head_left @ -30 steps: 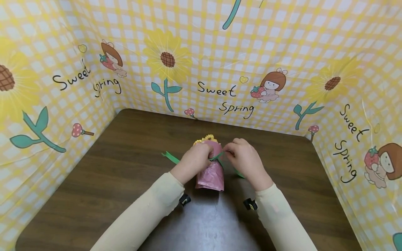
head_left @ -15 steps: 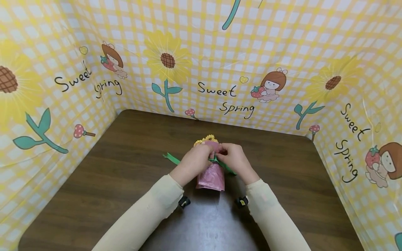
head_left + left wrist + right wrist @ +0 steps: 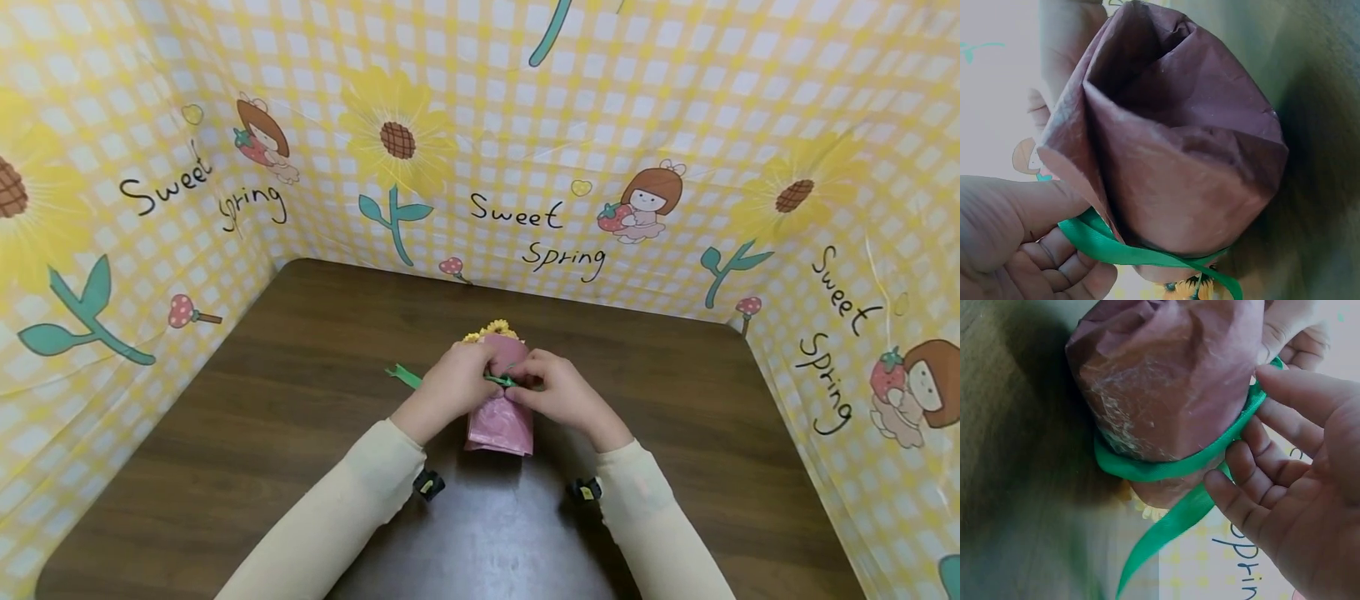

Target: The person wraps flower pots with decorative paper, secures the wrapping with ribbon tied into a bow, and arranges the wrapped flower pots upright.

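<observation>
A bouquet in pink wrapping paper (image 3: pixel 500 427) lies on the table, its yellow flowers (image 3: pixel 497 327) at the far end. Around its middle runs a green ribbon (image 3: pixel 1172 467), with one loose tail (image 3: pixel 403 376) out to the left. My left hand (image 3: pixel 452 385) pinches the ribbon between thumb and fingers at the bouquet's left side. From the right, my right hand (image 3: pixel 566 393) pinches the ribbon near the middle with thumb and forefinger, its other fingers curled close by. Another ribbon tail (image 3: pixel 1163 534) hangs below the right fingers. The fingers partly hide the crossing of the ribbon.
A dark brown wooden table (image 3: pixel 300 467) lies beneath. Yellow checked cloth walls (image 3: pixel 480 142) with printed sunflowers enclose its back and sides. Black wrist straps (image 3: pixel 429 484) show at both sleeves.
My right hand has come in from the right to the ribbon at the bouquet's middle, then slightly down toward me. The left hand has shifted slightly left. The bouquet stays in place.
</observation>
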### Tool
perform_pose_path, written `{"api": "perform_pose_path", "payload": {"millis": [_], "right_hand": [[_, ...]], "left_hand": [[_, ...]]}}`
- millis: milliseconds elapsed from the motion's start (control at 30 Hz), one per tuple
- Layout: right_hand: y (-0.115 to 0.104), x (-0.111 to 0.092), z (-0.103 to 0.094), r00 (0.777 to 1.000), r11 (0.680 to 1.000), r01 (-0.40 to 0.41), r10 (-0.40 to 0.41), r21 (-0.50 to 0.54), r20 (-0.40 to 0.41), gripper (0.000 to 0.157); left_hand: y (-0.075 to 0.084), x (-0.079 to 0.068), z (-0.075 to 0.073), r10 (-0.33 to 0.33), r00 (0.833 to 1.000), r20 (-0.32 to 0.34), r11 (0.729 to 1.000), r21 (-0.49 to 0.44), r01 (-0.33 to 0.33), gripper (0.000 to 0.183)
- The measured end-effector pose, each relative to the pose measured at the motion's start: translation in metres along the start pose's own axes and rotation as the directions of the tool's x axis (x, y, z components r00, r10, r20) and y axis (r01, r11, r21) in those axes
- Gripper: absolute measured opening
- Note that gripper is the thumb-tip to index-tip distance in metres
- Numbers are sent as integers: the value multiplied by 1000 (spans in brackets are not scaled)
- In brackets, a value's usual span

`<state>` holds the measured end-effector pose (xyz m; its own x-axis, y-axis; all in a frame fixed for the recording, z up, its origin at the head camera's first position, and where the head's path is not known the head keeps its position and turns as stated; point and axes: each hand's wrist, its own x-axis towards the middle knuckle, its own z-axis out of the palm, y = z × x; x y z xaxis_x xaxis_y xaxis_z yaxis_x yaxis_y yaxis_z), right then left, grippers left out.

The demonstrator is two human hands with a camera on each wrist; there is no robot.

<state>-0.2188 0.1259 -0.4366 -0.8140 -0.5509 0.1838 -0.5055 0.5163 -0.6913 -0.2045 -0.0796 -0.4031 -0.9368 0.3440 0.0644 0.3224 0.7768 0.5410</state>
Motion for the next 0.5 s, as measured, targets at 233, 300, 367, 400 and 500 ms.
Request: {"api": "perform_pose_path", "payload": {"millis": [233, 300, 367, 400, 500], "right_hand": [[-2, 4, 5, 998, 999, -38, 39, 11, -44, 5], [-3, 5, 5, 998, 999, -49, 49, 12, -34, 7], [-4, 6, 5, 998, 998, -57, 58, 15, -13, 9], [-5, 6, 4, 998, 998, -60, 60, 20, -2, 9], [-6, 7, 3, 997, 997, -72, 71, 32, 31, 10]], "left_hand": [[-4, 4, -2, 17, 1000, -14, 999, -30, -17, 15], [-5, 5, -2, 27, 999, -24, 999, -27, -28, 14], [-5, 6, -2, 28, 999, -31, 999, -28, -29, 14], [-5, 7, -2, 26, 999, -34, 999, -27, -27, 14], [-5, 7, -3, 28, 999, -41, 999, -14, -29, 16]]}}
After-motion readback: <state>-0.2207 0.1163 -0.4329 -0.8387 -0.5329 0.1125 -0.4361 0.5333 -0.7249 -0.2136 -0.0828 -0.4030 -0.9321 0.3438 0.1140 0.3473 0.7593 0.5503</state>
